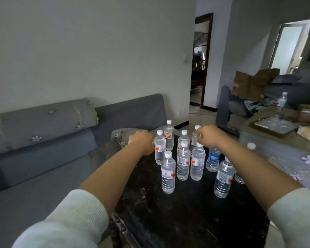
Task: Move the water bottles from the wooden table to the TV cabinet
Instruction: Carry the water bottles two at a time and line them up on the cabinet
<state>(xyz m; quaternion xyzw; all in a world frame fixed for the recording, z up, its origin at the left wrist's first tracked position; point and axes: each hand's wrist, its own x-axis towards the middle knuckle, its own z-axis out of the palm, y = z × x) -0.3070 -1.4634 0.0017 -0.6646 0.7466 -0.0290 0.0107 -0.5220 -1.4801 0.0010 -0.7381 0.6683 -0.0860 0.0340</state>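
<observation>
Several clear water bottles with white caps and red-and-white labels stand in a cluster (183, 163) on the far half of the dark wooden table (186, 221). One of them has a blue label (213, 158). My left hand (141, 141) is curled against the left side of the back-left bottle (159, 149); its fingers are hidden behind the hand. My right hand (210, 136) has its fingers curled at the neck of a back-right bottle (194, 138), whose cap shows above them. All bottles stand upright on the table. No TV cabinet is in view.
A grey sofa (43, 176) runs along the table's left side. To the right is a low table with a flowered cloth (284, 158), a tray and another bottle (281, 101). Cardboard boxes (254, 81) sit on a second sofa behind it. A doorway (199, 68) opens at the back.
</observation>
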